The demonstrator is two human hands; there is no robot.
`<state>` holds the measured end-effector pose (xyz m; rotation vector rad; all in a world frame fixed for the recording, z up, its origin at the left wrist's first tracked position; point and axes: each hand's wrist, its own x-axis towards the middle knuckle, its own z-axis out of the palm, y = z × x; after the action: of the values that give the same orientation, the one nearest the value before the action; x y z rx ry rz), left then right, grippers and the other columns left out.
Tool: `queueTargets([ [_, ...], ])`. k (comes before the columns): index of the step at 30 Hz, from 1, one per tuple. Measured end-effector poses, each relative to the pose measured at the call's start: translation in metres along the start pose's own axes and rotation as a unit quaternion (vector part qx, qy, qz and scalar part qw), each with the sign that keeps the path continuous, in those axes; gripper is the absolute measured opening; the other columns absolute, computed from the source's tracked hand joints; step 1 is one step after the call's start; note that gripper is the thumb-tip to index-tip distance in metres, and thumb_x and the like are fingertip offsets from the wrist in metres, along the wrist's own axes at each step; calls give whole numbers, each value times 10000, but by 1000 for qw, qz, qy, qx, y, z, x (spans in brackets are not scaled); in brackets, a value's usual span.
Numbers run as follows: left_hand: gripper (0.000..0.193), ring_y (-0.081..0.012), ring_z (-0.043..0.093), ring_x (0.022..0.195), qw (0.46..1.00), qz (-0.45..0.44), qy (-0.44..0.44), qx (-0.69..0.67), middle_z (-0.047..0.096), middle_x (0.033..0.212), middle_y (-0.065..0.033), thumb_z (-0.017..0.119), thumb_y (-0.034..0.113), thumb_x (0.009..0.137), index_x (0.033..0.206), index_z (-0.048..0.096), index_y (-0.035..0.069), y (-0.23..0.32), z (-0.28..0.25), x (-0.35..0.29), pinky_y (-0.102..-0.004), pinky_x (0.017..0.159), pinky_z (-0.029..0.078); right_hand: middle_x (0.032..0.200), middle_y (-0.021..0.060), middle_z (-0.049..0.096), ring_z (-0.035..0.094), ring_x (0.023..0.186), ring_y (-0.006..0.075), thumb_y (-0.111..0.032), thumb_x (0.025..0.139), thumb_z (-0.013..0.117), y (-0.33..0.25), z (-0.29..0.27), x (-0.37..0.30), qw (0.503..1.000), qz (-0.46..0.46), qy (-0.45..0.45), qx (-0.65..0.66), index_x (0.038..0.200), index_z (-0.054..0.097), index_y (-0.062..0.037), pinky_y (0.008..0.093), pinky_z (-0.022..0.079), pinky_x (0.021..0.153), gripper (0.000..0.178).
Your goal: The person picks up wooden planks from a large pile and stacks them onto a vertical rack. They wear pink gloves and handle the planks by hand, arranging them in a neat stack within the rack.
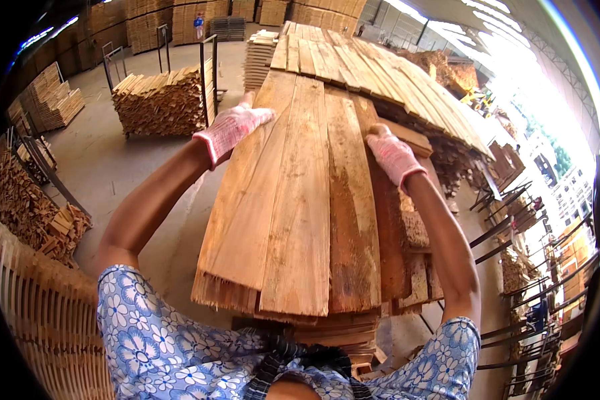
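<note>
- Nothing legible: no texts, labels, brands, numbers or signs readable.
- Boards, near ends to far ends: grain and dark stains only.
- Floral shirt: pattern, no lettering made out.

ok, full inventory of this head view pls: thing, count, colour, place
wide boards: several, brown, stacked centre front
pale planks: many, yellowish tan, on the pile beyond
metal-posted rack: one, dark, upper left, filled with wood strips
stepped stack: one, light brown, far left
slatted stack: one, brown, lower left
tall stacks: several, tan, back
grey stack: one, back
distant person: one, blue clothing, back
metal bars: several, dark, right; count unclear
floor: one, grey, left
sleeves: two, blue floral, lower edge
left grip, right grip: two, pink-white gloves, either side of the boards
</note>
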<state>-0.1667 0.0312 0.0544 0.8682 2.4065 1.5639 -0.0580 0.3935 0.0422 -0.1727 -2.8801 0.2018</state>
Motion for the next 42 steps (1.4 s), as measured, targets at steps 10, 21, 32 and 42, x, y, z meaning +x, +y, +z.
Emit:
queueTargets([
  [10, 736, -311, 491, 1390, 984, -66, 112, -120, 458, 1560, -227, 599, 503, 1001, 1549, 427, 42, 2, 6, -12, -405, 1138, 416, 1423, 187, 547, 629, 1189, 403, -377, 1028, 494, -32, -40, -17, 997, 58, -21, -39, 1414, 564, -135, 423, 528, 1011, 461],
  [21, 694, -321, 362, 1487, 829, -34, 185, -527, 339, 1637, -198, 390, 503, 1071, 1628, 280, 105, -56, -21, -54, -446, 1217, 312, 1328, 200, 610, 601, 1211, 309, -180, 1036, 590, -56, -34, -314, 875, -24, 389, 286, 1479, 514, -6, 430, 504, 1047, 483],
  [32, 580, -305, 258, 1560, 819, 140, 79, -551, 206, 1706, -162, 205, 346, 1117, 1651, 183, 119, -101, -21, -26, -439, 1270, 269, 1197, 211, 640, 601, 1093, 375, -339, 1080, 471, -142, 0, -270, 913, -59, 401, 59, 1350, 612, 28, 464, 466, 985, 477],
  [42, 592, -264, 379, 1503, 977, 97, 125, 142, 291, 1682, -145, 402, 378, 1085, 1625, 302, 159, -19, 9, -84, -306, 1224, 337, 1202, 149, 631, 576, 1105, 348, -308, 1050, 541, -139, -1, -265, 917, -11, 394, 58, 1272, 684, -85, 466, 430, 1017, 345],
])
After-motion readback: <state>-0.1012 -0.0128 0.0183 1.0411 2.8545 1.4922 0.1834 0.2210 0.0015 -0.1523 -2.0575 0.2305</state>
